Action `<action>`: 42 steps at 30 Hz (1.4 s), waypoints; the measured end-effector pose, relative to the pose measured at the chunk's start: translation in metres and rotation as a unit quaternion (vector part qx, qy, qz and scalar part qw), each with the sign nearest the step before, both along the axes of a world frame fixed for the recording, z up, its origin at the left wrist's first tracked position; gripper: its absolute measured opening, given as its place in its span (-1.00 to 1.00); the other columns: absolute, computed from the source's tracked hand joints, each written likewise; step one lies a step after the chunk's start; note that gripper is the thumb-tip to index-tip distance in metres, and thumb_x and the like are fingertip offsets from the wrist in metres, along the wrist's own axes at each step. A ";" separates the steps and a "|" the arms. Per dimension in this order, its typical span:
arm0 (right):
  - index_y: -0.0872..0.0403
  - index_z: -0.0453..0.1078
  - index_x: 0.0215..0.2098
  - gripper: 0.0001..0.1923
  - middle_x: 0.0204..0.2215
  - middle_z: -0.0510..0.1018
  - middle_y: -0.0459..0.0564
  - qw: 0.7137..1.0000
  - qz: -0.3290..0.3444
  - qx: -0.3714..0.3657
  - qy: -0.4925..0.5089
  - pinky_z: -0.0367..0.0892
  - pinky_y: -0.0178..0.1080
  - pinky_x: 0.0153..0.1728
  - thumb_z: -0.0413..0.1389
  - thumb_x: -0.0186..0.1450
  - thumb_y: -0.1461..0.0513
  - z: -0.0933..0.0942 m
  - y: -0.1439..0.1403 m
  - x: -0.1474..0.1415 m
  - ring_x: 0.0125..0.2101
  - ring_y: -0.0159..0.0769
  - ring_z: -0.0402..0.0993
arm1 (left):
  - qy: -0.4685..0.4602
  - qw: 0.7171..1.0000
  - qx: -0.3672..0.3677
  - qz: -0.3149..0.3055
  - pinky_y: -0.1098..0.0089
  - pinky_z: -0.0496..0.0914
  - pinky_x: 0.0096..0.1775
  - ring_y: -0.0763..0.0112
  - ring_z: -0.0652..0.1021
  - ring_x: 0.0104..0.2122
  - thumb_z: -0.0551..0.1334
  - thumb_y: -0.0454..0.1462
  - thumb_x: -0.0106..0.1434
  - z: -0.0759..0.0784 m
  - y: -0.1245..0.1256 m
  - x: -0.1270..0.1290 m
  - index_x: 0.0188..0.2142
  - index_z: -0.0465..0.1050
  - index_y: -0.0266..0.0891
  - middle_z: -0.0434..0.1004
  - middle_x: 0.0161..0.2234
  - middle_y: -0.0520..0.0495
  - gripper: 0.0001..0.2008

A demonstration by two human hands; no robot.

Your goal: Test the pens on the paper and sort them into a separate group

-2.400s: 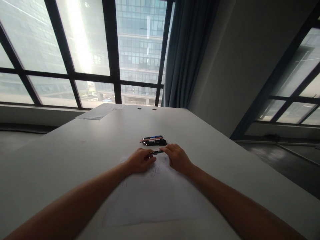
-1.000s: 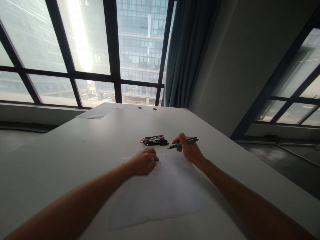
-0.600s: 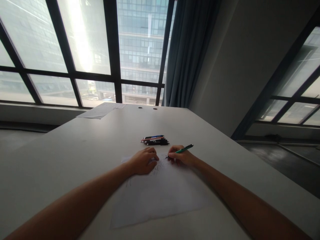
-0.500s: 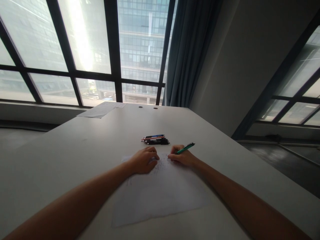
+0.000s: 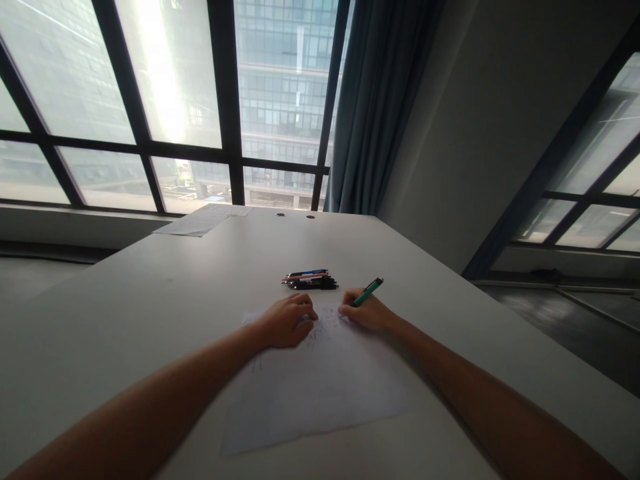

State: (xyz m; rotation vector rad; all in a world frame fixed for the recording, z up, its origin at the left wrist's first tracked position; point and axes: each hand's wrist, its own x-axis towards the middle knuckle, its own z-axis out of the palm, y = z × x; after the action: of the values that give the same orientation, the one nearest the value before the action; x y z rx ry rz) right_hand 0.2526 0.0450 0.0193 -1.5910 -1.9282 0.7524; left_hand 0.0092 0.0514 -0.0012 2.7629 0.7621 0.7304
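The green pen (image 5: 367, 292) is pinched in the fingers of the right hand (image 5: 364, 313), its slim barrel tilted up and away to the right, its tip down on the sheet of paper (image 5: 320, 387) near that sheet's far edge. The right hand's fingers are curled together around the lower barrel, the heel of the hand resting on the paper. The left hand (image 5: 285, 323) lies flat-knuckled on the far left part of the same sheet, fingers bent and close together, pressing the paper down and holding nothing else; faint scribbled marks show between the two hands.

The paper is thin, white and matte, slightly skewed, with its near edge well short of the table's near side. Just beyond the hands a small bundle of pens (image 5: 311, 280) lies on its side, dark barrels with one blue and one reddish. The table (image 5: 150, 300) is broad, smooth and pale grey, with wide bare surface to the left and right and ahead. At its far left corner lie more loose sheets (image 5: 203, 220); behind stand tall dark-framed windows (image 5: 170, 107) and a blue-grey curtain (image 5: 373, 107).
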 end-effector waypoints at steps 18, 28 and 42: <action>0.09 0.37 -0.03 -0.56 -0.27 0.58 0.02 0.971 -0.014 0.156 0.182 0.36 -0.32 -0.59 0.11 0.25 0.00 -0.004 -0.007 -0.019 -0.64 -0.42 0.41 | -0.053 0.991 0.096 -0.074 0.35 0.40 -0.11 0.33 0.53 -0.17 0.02 -0.17 0.42 -0.002 0.002 0.001 0.08 0.36 -0.17 0.53 -0.12 -0.16 -0.68; 0.08 0.31 -0.02 -0.50 -0.20 0.56 0.06 0.956 -0.024 0.106 0.272 0.30 -0.35 -0.67 0.11 0.22 -0.07 -0.007 -0.014 -0.035 -0.68 -0.48 0.37 | -0.051 0.984 0.141 -0.092 0.30 0.43 -0.11 0.32 0.51 -0.19 0.02 -0.12 0.42 0.007 -0.005 0.003 -0.08 0.45 -0.25 0.53 -0.19 -0.21 -0.67; 0.08 0.22 0.15 -0.53 -0.38 0.47 -0.04 0.970 -0.103 0.214 0.049 0.32 -0.29 -0.41 -0.06 0.28 0.18 0.013 0.017 0.030 -0.50 -0.35 0.41 | -0.077 0.981 0.179 -0.003 0.29 0.44 -0.19 0.34 0.52 -0.27 0.02 -0.35 0.36 -0.002 0.003 0.001 -0.06 0.43 -0.25 0.58 -0.26 -0.14 -0.74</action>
State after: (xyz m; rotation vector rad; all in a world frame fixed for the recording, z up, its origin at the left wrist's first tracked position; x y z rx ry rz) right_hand 0.2826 0.0618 0.0320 -1.4234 -1.6792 0.2947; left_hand 0.0097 0.0542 -0.0030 2.9677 0.6430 1.1698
